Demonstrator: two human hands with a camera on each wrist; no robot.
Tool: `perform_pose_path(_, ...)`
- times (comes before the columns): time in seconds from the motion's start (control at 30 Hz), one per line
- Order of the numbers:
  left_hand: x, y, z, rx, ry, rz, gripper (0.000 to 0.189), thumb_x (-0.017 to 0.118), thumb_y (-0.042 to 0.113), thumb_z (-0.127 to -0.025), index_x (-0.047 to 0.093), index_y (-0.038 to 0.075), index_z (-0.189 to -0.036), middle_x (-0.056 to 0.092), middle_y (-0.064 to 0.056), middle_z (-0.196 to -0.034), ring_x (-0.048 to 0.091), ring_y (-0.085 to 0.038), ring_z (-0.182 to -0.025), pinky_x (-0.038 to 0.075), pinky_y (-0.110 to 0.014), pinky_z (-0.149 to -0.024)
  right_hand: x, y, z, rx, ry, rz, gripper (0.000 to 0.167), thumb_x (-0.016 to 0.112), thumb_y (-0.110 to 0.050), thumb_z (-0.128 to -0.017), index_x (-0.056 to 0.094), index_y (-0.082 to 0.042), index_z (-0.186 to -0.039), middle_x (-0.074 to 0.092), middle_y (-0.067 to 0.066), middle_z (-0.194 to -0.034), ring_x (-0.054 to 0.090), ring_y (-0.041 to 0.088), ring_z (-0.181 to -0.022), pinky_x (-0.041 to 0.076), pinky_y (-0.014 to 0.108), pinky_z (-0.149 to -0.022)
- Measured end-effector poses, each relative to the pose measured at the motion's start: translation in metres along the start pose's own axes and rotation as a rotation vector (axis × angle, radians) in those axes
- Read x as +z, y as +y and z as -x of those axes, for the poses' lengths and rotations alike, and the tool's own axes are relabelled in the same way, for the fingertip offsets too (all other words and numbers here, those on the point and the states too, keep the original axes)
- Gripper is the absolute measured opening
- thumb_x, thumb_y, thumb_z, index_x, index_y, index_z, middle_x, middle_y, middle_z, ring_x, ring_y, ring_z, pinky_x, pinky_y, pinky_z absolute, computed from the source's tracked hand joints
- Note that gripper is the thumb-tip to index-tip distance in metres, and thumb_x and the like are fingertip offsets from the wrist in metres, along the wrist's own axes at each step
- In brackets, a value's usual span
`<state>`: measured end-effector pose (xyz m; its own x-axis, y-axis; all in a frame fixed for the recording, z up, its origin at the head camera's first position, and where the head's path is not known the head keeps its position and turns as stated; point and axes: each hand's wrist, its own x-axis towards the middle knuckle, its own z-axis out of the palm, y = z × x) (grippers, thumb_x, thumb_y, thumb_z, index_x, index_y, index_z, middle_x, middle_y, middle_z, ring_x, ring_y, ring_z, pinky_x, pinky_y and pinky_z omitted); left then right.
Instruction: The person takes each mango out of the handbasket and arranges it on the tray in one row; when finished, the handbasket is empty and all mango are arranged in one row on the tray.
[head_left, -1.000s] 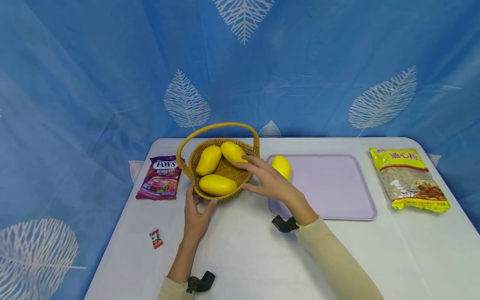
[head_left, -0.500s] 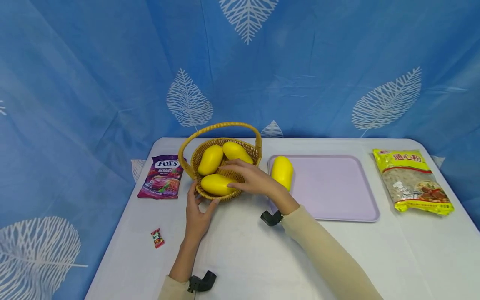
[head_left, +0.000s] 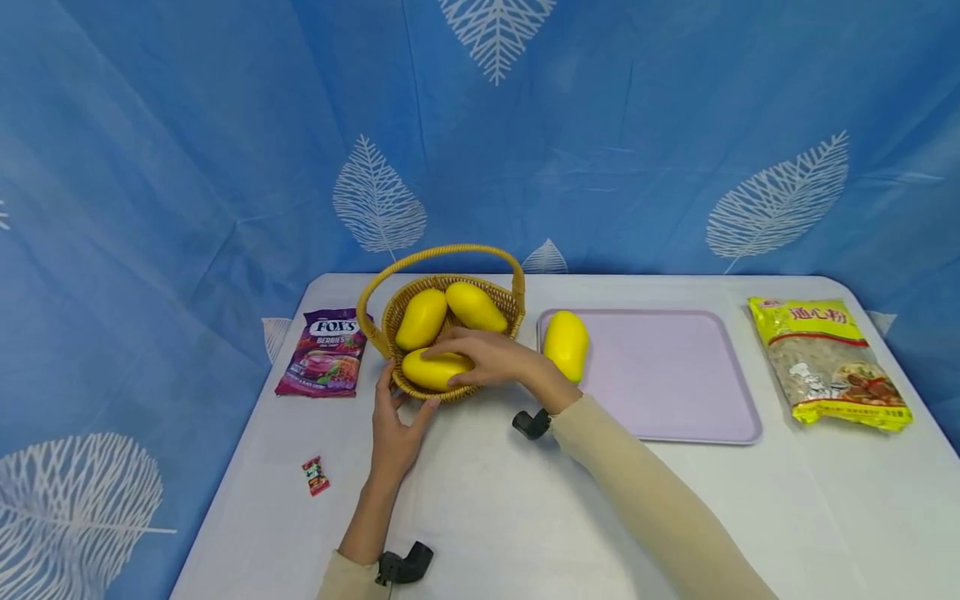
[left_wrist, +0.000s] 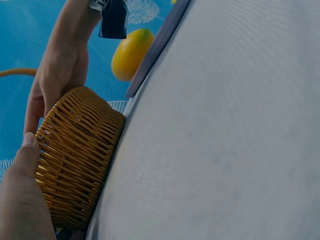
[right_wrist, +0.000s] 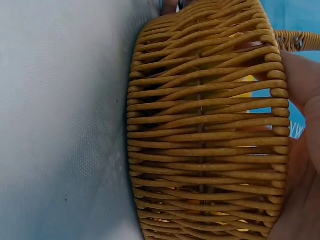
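In the head view the right grip (head_left: 487,357) hides the right end of the front mango (head_left: 429,369) and some of the basket (head_left: 513,307) behind it. The left grip (head_left: 393,433) has fingertips partly lost behind the basket's wall. The right sleeve (head_left: 645,475) covers the near-left corner of the tray (head_left: 667,375); the tabletop (head_left: 480,517) runs off the bottom edge. Print on the candy (head_left: 316,476) is too small to read. The left wrist view cuts off the handle (left_wrist: 17,72); the right wrist view crops the basket, with only yellow slivers showing through.
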<state>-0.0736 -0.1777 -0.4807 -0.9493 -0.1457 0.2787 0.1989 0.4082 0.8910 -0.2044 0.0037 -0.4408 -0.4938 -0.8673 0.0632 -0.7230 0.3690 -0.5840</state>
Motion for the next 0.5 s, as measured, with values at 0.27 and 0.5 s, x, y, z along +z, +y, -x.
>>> perform_pose_path(0.27,-0.0007,0.0006,0.0008,-0.009,-0.003,-0.007,0.080,0.071,0.009,-0.089,0.022,-0.005,-0.151,0.029,-0.025,-0.155,0.041,-0.040,-0.136,0.042,-0.051,-0.107,0.0031,0.0024,-0.0024,0.034,-0.047,0.004,0.044,0.069,-0.027,-0.092,0.059,-0.031,-0.135,0.057,-0.003,-0.136,0.054,0.013,-0.122,0.048,0.031,-0.103)
perform_pose_path(0.5,0.0006,0.0013,0.0004,-0.003,-0.007,0.002,0.080,0.071,0.009,-0.089,0.022,-0.005,-0.151,0.029,-0.023,-0.156,0.041,-0.040,-0.136,0.042,-0.050,-0.106,0.0028,0.0051,0.0009,0.003,0.019,-0.067,0.044,0.070,-0.025,-0.092,0.061,-0.024,-0.135,0.057,0.002,-0.135,0.053,0.017,-0.123,0.045,0.034,-0.106)
